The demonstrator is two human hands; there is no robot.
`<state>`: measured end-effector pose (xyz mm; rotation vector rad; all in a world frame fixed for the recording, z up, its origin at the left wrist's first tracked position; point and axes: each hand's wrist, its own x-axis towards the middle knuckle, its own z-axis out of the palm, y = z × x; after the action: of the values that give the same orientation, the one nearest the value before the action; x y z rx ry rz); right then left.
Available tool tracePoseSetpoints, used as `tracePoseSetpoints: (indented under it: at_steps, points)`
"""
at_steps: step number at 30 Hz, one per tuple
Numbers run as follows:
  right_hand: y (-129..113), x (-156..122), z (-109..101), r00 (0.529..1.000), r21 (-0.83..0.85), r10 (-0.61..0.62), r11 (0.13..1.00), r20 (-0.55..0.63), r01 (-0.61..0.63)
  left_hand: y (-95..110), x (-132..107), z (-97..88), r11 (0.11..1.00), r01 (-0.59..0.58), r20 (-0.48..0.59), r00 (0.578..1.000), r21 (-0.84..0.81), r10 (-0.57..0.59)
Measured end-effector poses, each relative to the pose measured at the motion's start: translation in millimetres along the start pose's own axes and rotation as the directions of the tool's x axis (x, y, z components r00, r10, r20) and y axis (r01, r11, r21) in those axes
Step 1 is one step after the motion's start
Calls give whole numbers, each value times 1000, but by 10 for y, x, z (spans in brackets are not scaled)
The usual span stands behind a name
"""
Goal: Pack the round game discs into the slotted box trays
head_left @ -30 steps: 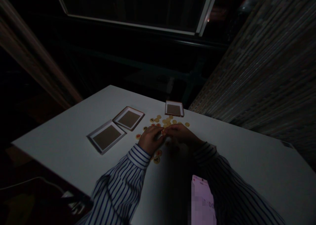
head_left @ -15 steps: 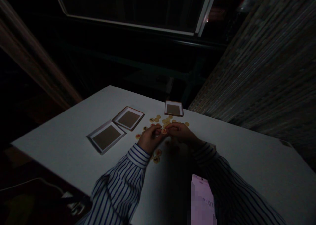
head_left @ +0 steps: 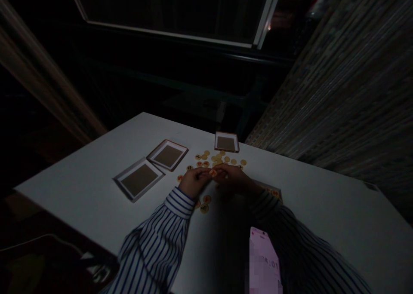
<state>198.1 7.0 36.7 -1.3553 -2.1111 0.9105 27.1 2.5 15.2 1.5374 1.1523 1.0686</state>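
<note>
Both hands meet over a scatter of small round yellow pieces (head_left: pixel 219 158) on a white table (head_left: pixel 80 191). My left hand (head_left: pixel 192 181) and my right hand (head_left: pixel 232 178) are closed, fingertips together, pinching one round yellow piece with a red mark (head_left: pixel 213 172) between them. More yellow pieces (head_left: pixel 205 203) lie by my left wrist. Both arms wear blue-striped white sleeves. The room is very dark.
Two shallow white-rimmed trays with brown insides (head_left: pixel 139 179) (head_left: pixel 168 154) lie to the left of the pieces, and a smaller tray (head_left: pixel 226 142) at the table's far edge. A lit pink phone screen (head_left: pixel 263 259) shows near my chest. A brick wall (head_left: pixel 338 83) rises on the right.
Both hands lifted slightly off the pile and brought a single marked piece up between their fingertips. The view shifted a little.
</note>
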Motion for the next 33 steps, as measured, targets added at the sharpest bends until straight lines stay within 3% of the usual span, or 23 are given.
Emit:
tracePoseSetpoints:
  at_steps: [6,10,14,23,27,33]
  points:
    - [-40,12,12,1000,-304,-5,952,6,6,-126,15,3,994,-30,31,999,107,27]
    - [-59,25,70,999,-510,-48,860,-15,33,-208,49,-33,967,-27,-114,992,253,58]
    - [-28,40,143,999,-655,-39,754,30,49,-242,85,-89,971,2,-224,973,240,54]
    - [-19,47,135,996,-694,4,717,94,63,-232,93,-124,966,30,-301,952,257,51]
    - [-59,122,34,997,-668,44,744,62,8,-206,84,-135,922,3,-321,938,387,132]
    - [-159,423,-57,995,-695,92,717,29,-46,-225,106,-139,843,-34,-311,921,536,235]
